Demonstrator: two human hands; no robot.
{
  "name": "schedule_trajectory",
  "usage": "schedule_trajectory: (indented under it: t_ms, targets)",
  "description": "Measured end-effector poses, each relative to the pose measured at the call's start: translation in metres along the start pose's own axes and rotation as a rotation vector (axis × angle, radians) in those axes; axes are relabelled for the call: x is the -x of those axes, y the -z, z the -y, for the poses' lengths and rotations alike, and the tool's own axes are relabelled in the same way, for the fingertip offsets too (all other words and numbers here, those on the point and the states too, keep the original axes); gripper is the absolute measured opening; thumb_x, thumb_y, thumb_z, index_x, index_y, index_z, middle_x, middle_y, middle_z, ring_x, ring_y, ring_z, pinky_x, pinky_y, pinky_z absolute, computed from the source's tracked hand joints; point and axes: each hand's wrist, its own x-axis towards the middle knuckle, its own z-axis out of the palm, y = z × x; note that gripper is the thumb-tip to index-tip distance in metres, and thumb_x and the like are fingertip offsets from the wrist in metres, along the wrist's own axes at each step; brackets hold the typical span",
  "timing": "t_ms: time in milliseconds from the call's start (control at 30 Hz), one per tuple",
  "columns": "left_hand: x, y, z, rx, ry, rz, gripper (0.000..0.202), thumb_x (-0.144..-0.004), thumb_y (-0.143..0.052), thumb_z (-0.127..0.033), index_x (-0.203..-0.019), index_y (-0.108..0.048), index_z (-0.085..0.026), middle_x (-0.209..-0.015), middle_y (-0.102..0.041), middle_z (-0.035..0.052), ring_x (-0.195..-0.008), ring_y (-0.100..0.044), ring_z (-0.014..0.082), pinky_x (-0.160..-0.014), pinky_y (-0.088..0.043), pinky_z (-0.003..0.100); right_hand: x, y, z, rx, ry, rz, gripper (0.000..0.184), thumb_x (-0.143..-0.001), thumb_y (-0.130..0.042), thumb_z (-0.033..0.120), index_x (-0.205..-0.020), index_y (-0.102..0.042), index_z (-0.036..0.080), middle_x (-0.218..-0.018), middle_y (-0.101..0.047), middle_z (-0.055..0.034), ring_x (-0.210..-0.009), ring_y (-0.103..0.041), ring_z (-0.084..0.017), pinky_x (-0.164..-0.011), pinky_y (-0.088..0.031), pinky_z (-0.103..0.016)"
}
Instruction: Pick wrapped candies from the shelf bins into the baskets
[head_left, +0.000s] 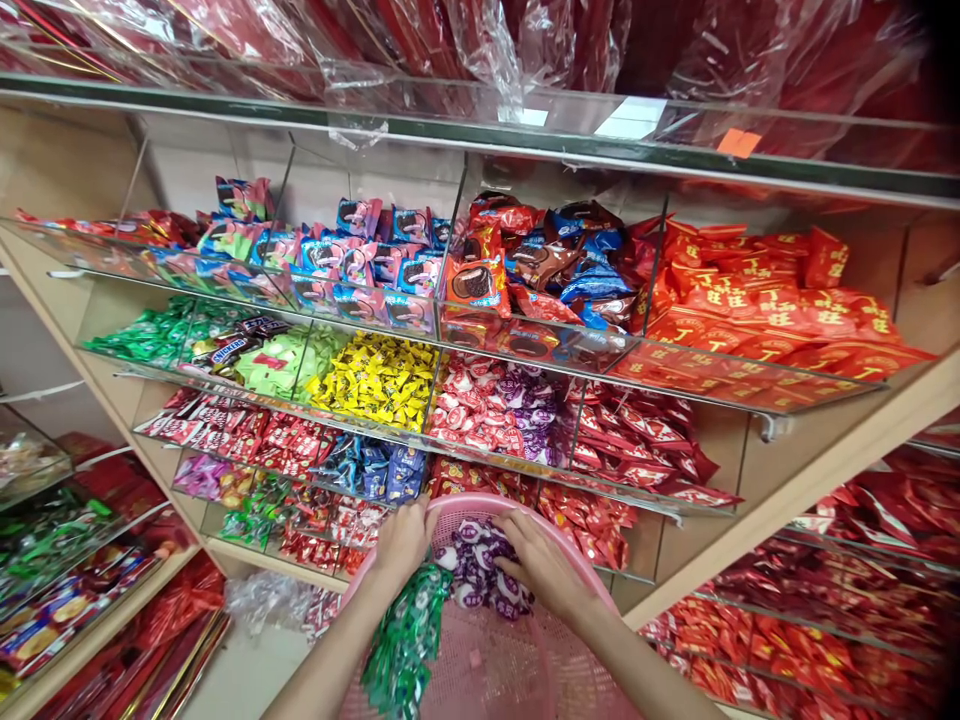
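Note:
A pink plastic basket [562, 660] is below me in the head view, against the lower shelves. My left hand [405, 540] grips its far rim, fingers over the edge. Inside the basket, my right hand [536, 560] curls over a pile of purple-and-white wrapped candies [480, 575], its thumb apart from the fingers and touching the wrappers. Green wrapped candies [409, 640] are heaped on the basket's left side, beneath my left wrist. Part of the purple pile is hidden by the right fingers.
Clear-walled shelves in front hold yellow wrapped candies [382, 385], red and purple wrapped candies [502, 400], blue-and-pink packets [360, 255] and red packets [765, 290]. A glass shelf edge [525, 140] crosses above. More candy shelves [862, 580] stand at right and left.

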Motion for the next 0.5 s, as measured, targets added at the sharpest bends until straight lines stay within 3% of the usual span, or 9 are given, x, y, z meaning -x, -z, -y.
schedule_trajectory:
  t_ms: [500]
  targets:
    - [-0.0004,0.0011,-0.0005,-0.023,-0.032,-0.022,0.043,-0.089,-0.019,-0.044,-0.106,-0.051,-0.021,-0.089,-0.066,0.0082,-0.081,-0.063,0.0216,-0.064,-0.043,0.028,0.0077,0.0004,0.002,0.097,-0.044,-0.017,0.047,-0.071,-0.065,0.028,-0.113,-0.045,0.023,-0.115,-0.049,-0.0077,-0.104,-0.05,-0.024,-0.085,-0.045,-0.037]
